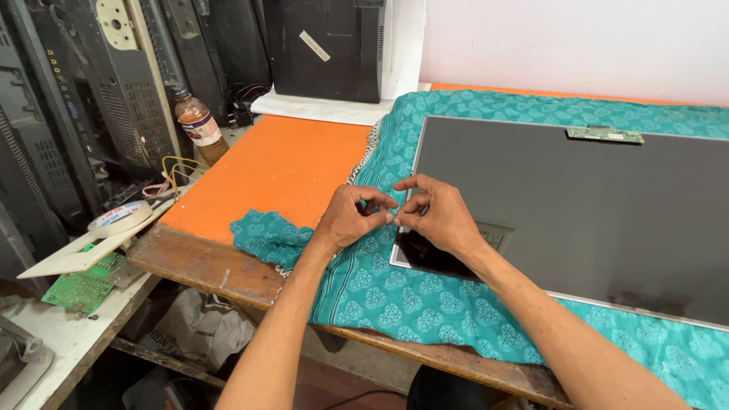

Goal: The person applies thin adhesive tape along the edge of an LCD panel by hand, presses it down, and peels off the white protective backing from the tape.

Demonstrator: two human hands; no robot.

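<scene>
Head view: bottle (196,121) beyond tape roll (120,218)

The flat display panel (577,205) lies face down on a teal patterned cloth (410,304) spread over the orange tabletop (281,171), its grey matte back facing up and a thin light frame running along its edges. A small green circuit board (605,135) sits at the far edge of the panel. At the near left corner the grey backing is lifted, exposing a dark glossy area beneath.
</scene>
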